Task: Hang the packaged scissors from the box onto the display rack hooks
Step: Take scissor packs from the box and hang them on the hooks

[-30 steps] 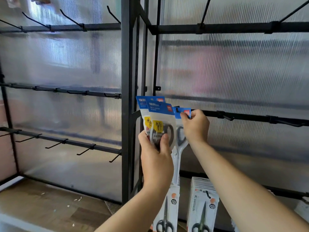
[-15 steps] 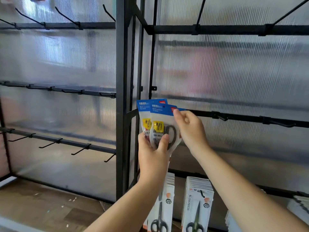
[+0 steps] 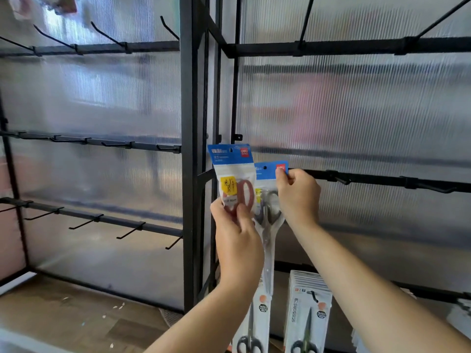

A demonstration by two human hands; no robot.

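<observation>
A black rack (image 3: 189,154) is standing on a wooden floor (image 3: 63,319), its bays backed by ribbed translucent panels (image 3: 356,110) that are blurring whatever lies behind. Rails are running across each bay, carrying black hooks (image 3: 131,231). Low in the right bay two rows of hung packs (image 3: 307,312) are showing, their scissors pointing blade-up.

Both forearms are reaching up from the bottom edge towards the middle rail (image 3: 382,180) of the right bay. The left hand (image 3: 237,240) is gripping a red pack (image 3: 233,174) by its lower part, with the thumb lying across the front and the fingers curling behind. It is holding the pack upright just right of the rack's post. The right hand (image 3: 298,197) is pinching the blue top corner of a grey pack (image 3: 267,207) between thumb and forefinger, the other fingers curling in. That pack is hanging straight down from the pinch, with its header sitting at the rail's left end and its left edge tucked behind the red pack. Whether its hole is on a hook I cannot tell.

Half a second ago the left hand was holding a stack of packs with a dark-handled one in front, and the right hand was touching that stack's top corner. Now the grey pack is hanging apart, lower and to the right, and the red pack is facing the camera
</observation>
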